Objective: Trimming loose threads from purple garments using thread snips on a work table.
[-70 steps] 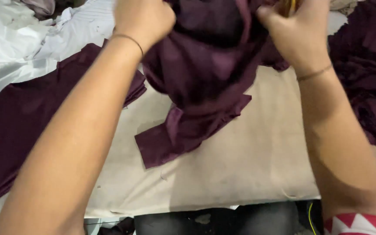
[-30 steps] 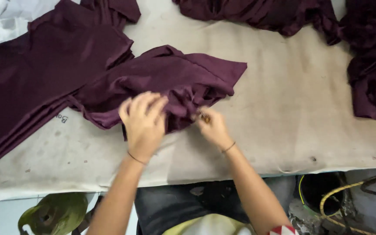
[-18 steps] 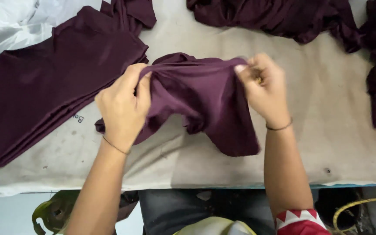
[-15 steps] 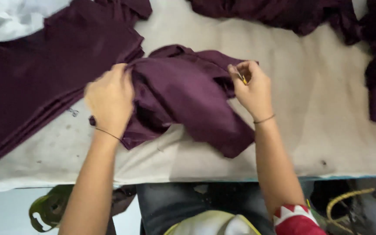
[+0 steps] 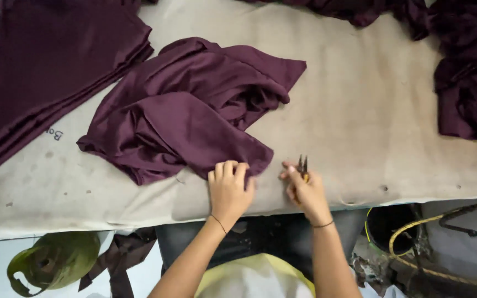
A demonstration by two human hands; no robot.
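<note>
1. Beige padded work table point(image 5: 371, 127) fills most of the frame; its near edge runs along the lower third, with stains and small marks on the cover.
2. Crumpled dark maroon fabric garment point(image 5: 189, 110) lies centre-left on the table, bunched in folds, one corner pointing toward the upper middle.
3. Left hand point(image 5: 229, 190), lower centre: palm down, fingers together and slightly curled, pressing the garment's lower edge flat against the table. Thin band on the wrist.
4. Right hand point(image 5: 305, 193), just right of the left hand, apart from the cloth: fingers closed around small metal thread snips with a yellow handle point(image 5: 303, 167); the blade tips stick up above the knuckles. Cannot tell whether the blades are parted.
5. Flat stack of maroon fabric pieces point(image 5: 40, 77), upper left, edges stepped.
6. Loose maroon fabric heap point(image 5: 465, 83), upper right and along the top edge.
7. Green rounded object point(image 5: 56, 262), lower left below the table edge; yellow hose point(image 5: 432, 259) and dark bucket point(image 5: 387, 226), lower right.
</note>
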